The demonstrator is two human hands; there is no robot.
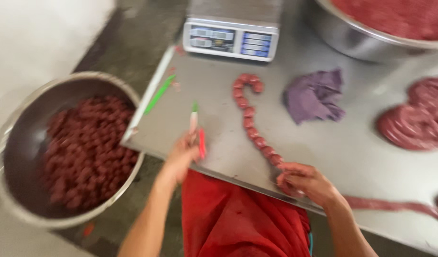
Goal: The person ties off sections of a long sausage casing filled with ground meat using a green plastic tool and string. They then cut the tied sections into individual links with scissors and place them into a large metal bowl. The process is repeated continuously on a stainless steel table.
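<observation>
My left grip is closed on a small tool, its green tip pointing away from me. My right grip pinches the near end of the linked sausage chain, which curls away up the counter. I judge steady tension at my right fingers keeps the links even. The bowl of cut pieces sits left of my left grip.
</observation>
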